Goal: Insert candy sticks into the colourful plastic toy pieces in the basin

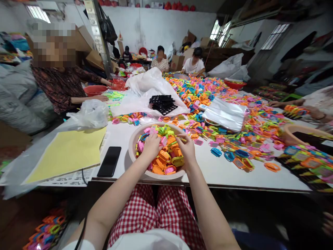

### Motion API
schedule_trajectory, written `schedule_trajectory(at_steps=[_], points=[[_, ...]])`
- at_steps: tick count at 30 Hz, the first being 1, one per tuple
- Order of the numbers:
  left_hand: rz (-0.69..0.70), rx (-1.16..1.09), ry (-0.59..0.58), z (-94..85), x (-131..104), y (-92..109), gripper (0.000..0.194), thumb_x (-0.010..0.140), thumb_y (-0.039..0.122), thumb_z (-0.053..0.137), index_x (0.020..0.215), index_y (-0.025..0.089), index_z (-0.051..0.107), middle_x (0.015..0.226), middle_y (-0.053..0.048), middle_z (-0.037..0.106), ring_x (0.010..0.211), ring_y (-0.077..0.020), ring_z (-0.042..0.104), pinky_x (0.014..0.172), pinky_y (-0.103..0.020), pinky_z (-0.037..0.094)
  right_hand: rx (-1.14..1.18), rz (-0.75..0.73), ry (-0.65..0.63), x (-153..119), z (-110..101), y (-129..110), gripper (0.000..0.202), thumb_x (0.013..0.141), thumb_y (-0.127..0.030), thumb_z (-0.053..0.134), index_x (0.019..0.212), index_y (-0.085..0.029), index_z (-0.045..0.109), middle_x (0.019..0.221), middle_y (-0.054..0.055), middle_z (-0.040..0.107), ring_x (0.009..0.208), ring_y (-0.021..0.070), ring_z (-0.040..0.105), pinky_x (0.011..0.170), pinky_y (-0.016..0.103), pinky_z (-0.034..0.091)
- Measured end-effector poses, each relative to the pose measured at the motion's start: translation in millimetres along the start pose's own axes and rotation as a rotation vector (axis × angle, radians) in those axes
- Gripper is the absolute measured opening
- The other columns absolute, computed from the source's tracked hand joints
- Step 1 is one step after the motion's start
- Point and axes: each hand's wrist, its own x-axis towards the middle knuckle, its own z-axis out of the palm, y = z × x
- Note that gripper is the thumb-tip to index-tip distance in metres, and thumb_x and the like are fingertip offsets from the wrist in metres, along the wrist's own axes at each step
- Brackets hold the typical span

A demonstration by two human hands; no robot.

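In front of me a pale pink basin point(131, 152) holds a heap of toy watches point(158, 164) in orange, pink, yellow-green and blue. My left hand point(153, 145) reaches into the heap, fingers curled at a pink toy watch point(163, 141) by its fingertips. On the basin's right side is my right hand point(187, 150), its thumb and fingers bent but apart beside orange toy watches point(177, 151); I see nothing held in it. The undersides of both hands are hidden.
A phone point(109, 161) and yellow sheet point(67, 152) lie left. Black trays point(163, 104) rest on plastic behind the basin. Loose toy watches point(197, 90) spread right, with a silvery packet point(225, 114) on top. Several people sit around; a filled black tray point(304, 166) lies far right.
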Motion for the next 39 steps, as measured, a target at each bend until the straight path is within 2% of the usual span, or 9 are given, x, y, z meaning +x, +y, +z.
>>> schedule_trajectory(at_steps=[4, 8, 10, 14, 17, 21, 24, 30, 39], points=[[-0.017, -0.084, 0.057, 0.9, -2.5, -5.2, 0.013, 0.079, 0.028, 0.058, 0.073, 0.017, 0.058, 0.107, -0.015, 0.054, 0.106, -0.0319, 0.049, 0.09, -0.045, 0.038, 0.071, 0.051, -0.058, -2.7, 0.6, -9.7, 0.025, 0.069, -0.037, 0.069, 0.084, -0.018, 0.062, 0.076, 0.001, 0.06, 0.063, 0.0118, 0.05, 0.057, 0.024, 0.041], [0.002, -0.42, 0.262, -10.4, -8.1, -4.6, 0.015, 0.079, 0.023, 0.054, 0.067, 0.018, 0.048, 0.114, -0.011, 0.052, 0.114, -0.0244, 0.046, 0.097, -0.038, 0.036, 0.15, 0.072, -0.093, -3.7, 1.3, -16.6, 0.027, 0.069, -0.042, 0.07, 0.076, -0.019, 0.059, 0.062, -0.003, 0.053, 0.053, 0.0092, 0.044, 0.049, 0.023, 0.037], [-0.024, -0.588, 0.318, -16.4, -13.7, -1.1, 0.016, 0.08, 0.02, 0.051, 0.066, 0.019, 0.042, 0.106, -0.008, 0.056, 0.106, -0.0199, 0.051, 0.093, -0.033, 0.039, 0.215, 0.121, -0.153, -4.0, 2.7, -21.8, 0.032, 0.068, -0.048, 0.07, 0.07, -0.02, 0.054, 0.055, -0.005, 0.047, 0.048, 0.0083, 0.041, 0.046, 0.022, 0.035], [-0.137, -0.77, 0.258, -19.1, -28.4, 5.6, 0.017, 0.08, 0.029, 0.054, 0.074, 0.02, 0.042, 0.079, -0.001, 0.054, 0.078, -0.0155, 0.053, 0.076, -0.028, 0.042, 0.39, 0.254, -0.322, -4.7, 11.7, -34.8, 0.041, 0.062, -0.051, 0.075, 0.067, -0.02, 0.048, 0.05, -0.008, 0.039, 0.042, 0.0056, 0.034, 0.041, 0.021, 0.031], [-0.183, -0.814, 0.215, -12.2, -38.0, 6.8, 0.022, 0.075, 0.027, 0.059, 0.085, 0.02, 0.041, 0.087, -0.001, 0.052, 0.083, -0.0149, 0.052, 0.079, -0.027, 0.042, 0.455, 0.264, -0.358, -6.5, 21.5, -37.2, 0.041, 0.06, -0.05, 0.076, 0.071, -0.02, 0.05, 0.05, -0.009, 0.036, 0.041, 0.0044, 0.031, 0.04, 0.02, 0.029], [-0.284, -0.84, 0.178, -1.6, -44.1, 5.7, 0.03, 0.073, 0.015, 0.057, 0.094, 0.021, 0.037, 0.098, -0.003, 0.051, 0.091, -0.0144, 0.052, 0.086, -0.028, 0.041, 0.38, 0.226, -0.273, -13.2, 26.6, -27.3, 0.041, 0.063, -0.053, 0.073, 0.072, -0.021, 0.048, 0.05, -0.009, 0.037, 0.04, 0.0054, 0.033, 0.039, 0.021, 0.027], [-0.286, -0.862, 0.179, 0.3, -43.2, 5.1, 0.024, 0.075, 0.014, 0.052, 0.093, 0.02, 0.038, 0.097, -0.003, 0.052, 0.091, -0.0142, 0.053, 0.085, -0.028, 0.042, 0.289, 0.167, -0.24, -18.9, 23.0, -22.4, 0.038, 0.066, -0.053, 0.071, 0.073, -0.021, 0.05, 0.052, -0.007, 0.041, 0.042, 0.0063, 0.036, 0.04, 0.021, 0.028], [-0.277, -0.854, 0.054, -8.8, -42.0, 5.2, 0.023, 0.063, 0.005, 0.055, 0.079, 0.02, 0.047, 0.087, 0.001, 0.06, 0.088, -0.0162, 0.057, 0.079, -0.028, 0.045, 0.185, 0.034, -0.345, -26.0, 19.1, -27.9, 0.027, 0.07, -0.044, 0.07, 0.083, -0.023, 0.059, 0.076, -0.001, 0.057, 0.063, 0.0108, 0.051, 0.057, 0.024, 0.043], [-0.305, -0.896, 0.079, -14.5, -46.2, 6.7, 0.028, 0.062, 0.001, 0.043, 0.078, 0.02, 0.057, 0.087, 0.0, 0.065, 0.089, -0.0169, 0.06, 0.084, -0.029, 0.046, 0.256, 0.102, -0.488, -30.0, 18.7, -29.9, 0.027, 0.067, -0.04, 0.073, 0.081, -0.022, 0.059, 0.073, -0.003, 0.056, 0.06, 0.01, 0.053, 0.06, 0.025, 0.045]])
